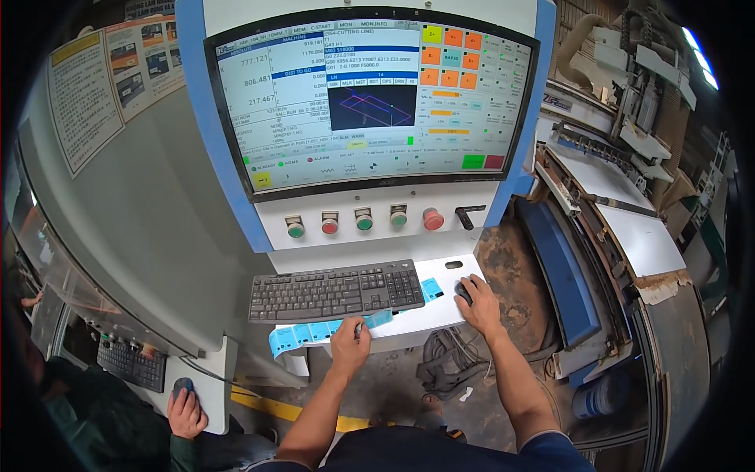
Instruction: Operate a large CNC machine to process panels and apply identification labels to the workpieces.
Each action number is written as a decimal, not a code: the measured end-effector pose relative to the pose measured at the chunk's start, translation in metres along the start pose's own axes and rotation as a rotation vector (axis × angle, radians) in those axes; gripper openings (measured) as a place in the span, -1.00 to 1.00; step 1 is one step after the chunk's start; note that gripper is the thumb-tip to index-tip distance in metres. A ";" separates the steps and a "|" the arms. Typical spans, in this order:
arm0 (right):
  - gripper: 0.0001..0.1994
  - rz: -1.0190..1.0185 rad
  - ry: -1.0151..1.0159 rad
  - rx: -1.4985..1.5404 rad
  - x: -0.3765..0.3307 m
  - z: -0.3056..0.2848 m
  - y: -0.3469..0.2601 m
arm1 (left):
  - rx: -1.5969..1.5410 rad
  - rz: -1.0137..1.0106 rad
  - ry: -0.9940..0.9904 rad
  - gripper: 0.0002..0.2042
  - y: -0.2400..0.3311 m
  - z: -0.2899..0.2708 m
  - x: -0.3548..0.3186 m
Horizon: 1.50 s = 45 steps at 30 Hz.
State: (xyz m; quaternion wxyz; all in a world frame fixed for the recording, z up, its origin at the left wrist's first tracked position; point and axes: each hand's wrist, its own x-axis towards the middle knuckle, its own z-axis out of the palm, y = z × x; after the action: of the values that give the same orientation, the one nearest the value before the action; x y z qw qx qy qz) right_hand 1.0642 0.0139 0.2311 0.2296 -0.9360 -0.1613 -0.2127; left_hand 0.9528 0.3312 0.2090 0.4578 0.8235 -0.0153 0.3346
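Head view: we find the right grip [478, 303] curled over the black mouse [462, 293] directly beneath, holding it. Left grip [351, 344] is curled beside the blue labels [302, 335]; contents we cannot tell. We judge the mouse light, rigid, best held by its sides.
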 end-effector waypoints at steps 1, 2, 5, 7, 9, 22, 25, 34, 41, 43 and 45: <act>-0.50 0.008 -0.003 -0.001 0.000 0.000 0.000 | 0.002 -0.011 0.000 -0.88 0.000 0.000 0.000; -0.50 0.017 -0.007 -0.003 0.000 0.000 0.000 | -0.006 -0.019 0.003 -0.88 0.000 -0.001 0.000; -0.50 0.010 0.023 -0.011 0.000 0.000 -0.001 | -0.022 -0.039 0.007 -0.87 0.000 -0.001 0.000; -0.50 0.004 0.040 -0.012 -0.001 0.000 -0.002 | -0.019 -0.047 0.005 -0.86 -0.001 -0.002 0.000; -0.49 0.012 0.040 -0.016 -0.001 0.000 -0.003 | 0.001 -0.078 -0.022 -0.83 -0.001 -0.003 0.001; -0.48 0.039 0.030 0.009 -0.002 0.000 -0.002 | -0.040 -0.082 0.042 -0.66 0.004 -0.006 0.005; -0.48 0.024 0.045 0.017 -0.002 -0.002 -0.004 | -0.065 -0.098 0.028 -0.70 0.003 -0.007 0.006; -0.54 0.100 0.404 0.153 -0.040 -0.002 0.018 | -0.147 -0.133 0.036 -0.80 -0.002 -0.009 0.010; -0.59 0.684 -0.160 0.171 -0.299 0.066 0.072 | -0.255 -0.255 0.022 -0.78 0.000 -0.013 -0.009; -0.51 0.836 -0.516 0.074 -0.400 0.080 0.077 | -0.264 -0.292 -0.058 -0.76 0.002 -0.012 -0.029; -0.56 1.039 -0.784 0.064 -0.481 0.082 0.083 | -0.288 -0.292 -0.119 -0.73 0.004 -0.004 -0.059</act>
State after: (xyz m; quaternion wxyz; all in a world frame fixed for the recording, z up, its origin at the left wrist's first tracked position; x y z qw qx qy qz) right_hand 0.7119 -0.1130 -0.0920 0.2542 -0.8931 0.2341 0.2882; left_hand 0.9035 0.3155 0.1805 0.6128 0.7613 0.0295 0.2099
